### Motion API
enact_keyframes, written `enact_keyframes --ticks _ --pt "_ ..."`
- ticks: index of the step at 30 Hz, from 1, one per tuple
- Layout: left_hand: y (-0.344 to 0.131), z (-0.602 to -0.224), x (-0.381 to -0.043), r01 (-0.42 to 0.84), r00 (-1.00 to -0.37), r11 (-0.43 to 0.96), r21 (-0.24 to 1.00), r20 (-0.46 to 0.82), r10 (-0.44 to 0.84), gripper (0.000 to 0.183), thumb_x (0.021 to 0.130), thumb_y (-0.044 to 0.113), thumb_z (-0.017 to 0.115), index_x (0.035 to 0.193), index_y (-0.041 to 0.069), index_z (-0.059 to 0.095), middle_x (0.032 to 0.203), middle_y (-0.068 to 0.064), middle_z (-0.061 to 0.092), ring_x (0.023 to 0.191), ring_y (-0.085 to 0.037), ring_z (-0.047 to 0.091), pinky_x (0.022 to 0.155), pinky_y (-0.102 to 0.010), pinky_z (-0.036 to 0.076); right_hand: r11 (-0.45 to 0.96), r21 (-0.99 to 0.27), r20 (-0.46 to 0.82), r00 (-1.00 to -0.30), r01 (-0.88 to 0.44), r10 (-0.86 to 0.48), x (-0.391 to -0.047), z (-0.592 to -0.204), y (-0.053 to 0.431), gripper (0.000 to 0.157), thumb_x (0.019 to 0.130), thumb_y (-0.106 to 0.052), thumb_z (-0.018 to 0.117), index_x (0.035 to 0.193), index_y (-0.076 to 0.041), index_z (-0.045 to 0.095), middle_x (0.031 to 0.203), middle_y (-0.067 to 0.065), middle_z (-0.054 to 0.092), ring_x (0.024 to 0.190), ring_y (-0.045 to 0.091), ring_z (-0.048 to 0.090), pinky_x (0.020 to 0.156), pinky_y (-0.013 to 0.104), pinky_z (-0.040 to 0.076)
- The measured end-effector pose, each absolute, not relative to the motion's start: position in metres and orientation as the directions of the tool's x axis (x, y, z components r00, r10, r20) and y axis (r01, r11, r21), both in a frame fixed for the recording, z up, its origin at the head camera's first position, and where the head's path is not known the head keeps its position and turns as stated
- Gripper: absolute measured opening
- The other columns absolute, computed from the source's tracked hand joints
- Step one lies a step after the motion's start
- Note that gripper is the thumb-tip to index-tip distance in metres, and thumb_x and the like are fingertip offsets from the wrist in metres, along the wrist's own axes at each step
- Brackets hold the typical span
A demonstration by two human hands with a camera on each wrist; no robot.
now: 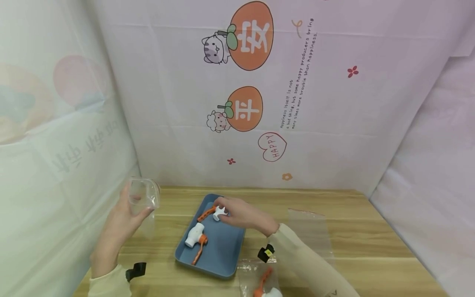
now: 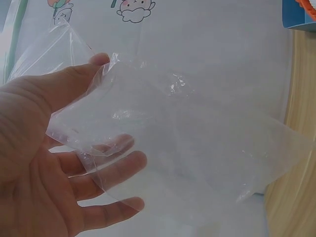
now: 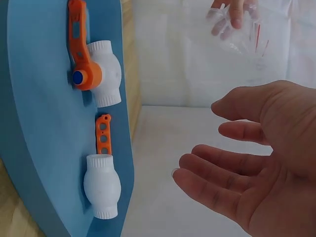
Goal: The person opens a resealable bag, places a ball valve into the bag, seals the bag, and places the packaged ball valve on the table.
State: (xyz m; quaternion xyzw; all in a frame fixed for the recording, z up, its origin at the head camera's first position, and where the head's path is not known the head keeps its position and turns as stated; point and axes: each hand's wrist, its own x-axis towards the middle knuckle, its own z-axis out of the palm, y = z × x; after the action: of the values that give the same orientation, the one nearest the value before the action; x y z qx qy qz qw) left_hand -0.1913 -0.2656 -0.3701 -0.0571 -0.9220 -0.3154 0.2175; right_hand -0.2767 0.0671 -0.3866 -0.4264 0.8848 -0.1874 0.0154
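Note:
My left hand (image 1: 124, 222) holds a clear plastic bag (image 1: 146, 194) up at the left, well above the table. Thumb and fingers are spread at the bag's mouth, and some fingers show through the film in the left wrist view. In the blue tray (image 1: 211, 271) lie two white ball valves with orange handles. The far valve (image 1: 220, 213) is partly covered by my right hand (image 1: 241, 214) in the head view; the nearer valve (image 1: 194, 235) lies on the left side. In the right wrist view, my right hand's fingers are loosely bent and hold nothing.
Another valve (image 1: 273, 293) with an orange handle is inside a clear bag at the front edge of the view. A flat clear bag (image 1: 308, 231) lies on the wooden table (image 1: 356, 231) to the right. Printed white cloth (image 1: 178, 103) hangs behind and at both sides.

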Motion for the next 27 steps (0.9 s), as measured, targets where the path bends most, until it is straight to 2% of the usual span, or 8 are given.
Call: enact_keyframes --ticks 5,10,14,18,22,27 --pt "-0.266 -0.372 -0.193 0.254 -0.898 0.790 0.557 0.439 -0.021 0.096 0.091 0.027 0.071 0.158 0.014 0.002 0.123 -0.035 0.057 0.104 -0.056 0.058 0.078 -0.066 0.048 0.609 -0.331 0.044 -0.656 -0.721 -0.753 -0.285 -0.392 0.050 0.030 0.099 -0.024 0.059 0.128 -0.017 0.056 0.118 0.002 0.064 0.100 0.012 0.063 0.080 0.023 0.052" --pt "-0.265 -0.374 -0.195 0.262 -0.899 0.790 0.554 0.439 -0.010 0.095 0.091 0.028 0.071 0.157 0.014 0.004 0.123 -0.035 0.057 0.104 -0.056 0.058 0.080 -0.066 0.048 0.619 -0.290 -0.010 -0.645 -0.730 -0.764 -0.294 -0.396 0.035 0.031 0.098 -0.024 0.058 0.128 -0.016 0.056 0.113 0.001 0.063 0.088 0.008 0.058 0.072 0.022 0.049" --pt "-0.265 -0.376 -0.195 0.251 -0.901 0.796 0.551 0.433 -0.015 0.094 0.092 0.027 0.070 0.157 0.012 0.003 0.123 -0.035 0.058 0.104 -0.057 0.058 0.081 -0.066 0.047 0.605 -0.313 -0.023 -0.631 -0.732 -0.775 -0.299 -0.399 0.026 0.029 0.099 -0.024 0.058 0.127 -0.015 0.057 0.111 0.001 0.063 0.083 0.007 0.058 0.068 0.020 0.049" --pt "-0.265 -0.376 -0.195 0.244 -0.906 0.797 0.552 0.422 -0.015 0.095 0.093 0.029 0.068 0.157 0.011 0.001 0.124 -0.036 0.057 0.106 -0.058 0.057 0.083 -0.068 0.046 0.597 -0.314 -0.023 -0.622 -0.739 -0.782 -0.304 -0.404 0.017 0.033 0.099 -0.024 0.058 0.131 -0.015 0.057 0.122 0.004 0.064 0.097 0.011 0.063 0.076 0.021 0.052" --pt "-0.266 -0.377 -0.195 0.237 -0.909 0.800 0.551 0.416 -0.017 0.096 0.094 0.031 0.067 0.157 0.009 -0.001 0.124 -0.036 0.057 0.109 -0.058 0.056 0.086 -0.068 0.045 0.601 -0.292 -0.048 -0.617 -0.744 -0.786 -0.308 -0.410 0.008 0.037 0.099 -0.024 0.059 0.134 -0.014 0.055 0.132 0.006 0.061 0.113 0.017 0.060 0.086 0.024 0.051" --pt "-0.267 -0.378 -0.195 0.224 -0.909 0.804 0.551 0.415 -0.030 0.095 0.094 0.030 0.067 0.157 0.007 0.000 0.124 -0.037 0.057 0.108 -0.059 0.056 0.086 -0.069 0.045 0.629 -0.248 -0.078 -0.632 -0.737 -0.771 -0.311 -0.418 -0.001 0.036 0.098 -0.024 0.060 0.134 -0.015 0.055 0.132 0.005 0.060 0.115 0.016 0.059 0.086 0.025 0.051"
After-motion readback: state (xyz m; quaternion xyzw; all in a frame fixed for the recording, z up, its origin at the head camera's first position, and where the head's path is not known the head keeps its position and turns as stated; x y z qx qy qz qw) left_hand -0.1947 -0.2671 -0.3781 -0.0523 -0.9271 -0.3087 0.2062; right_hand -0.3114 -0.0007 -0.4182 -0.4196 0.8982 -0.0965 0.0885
